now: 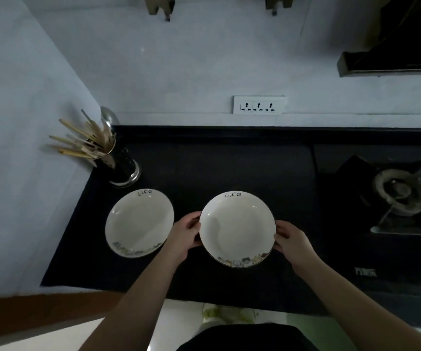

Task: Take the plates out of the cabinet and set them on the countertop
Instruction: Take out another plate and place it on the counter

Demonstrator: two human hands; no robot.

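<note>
Two white plates with "life" written on the far rim are over the black countertop (pixel 229 160). The left plate (pixel 139 222) lies flat on the counter with no hand on it. I hold the right plate (pixel 237 229) by its two sides: my left hand (pixel 185 235) grips its left rim and my right hand (pixel 291 240) grips its right rim, fingers curled under the edge. Whether this plate touches the counter or hovers just above it I cannot tell. The cabinet is out of view.
A holder with chopsticks and a spoon (pixel 113 153) stands at the counter's back left corner. A gas burner (pixel 401 193) sits to the right. A socket strip (pixel 258 105) is on the wall, and a range hood (pixel 391 62) hangs at the upper right.
</note>
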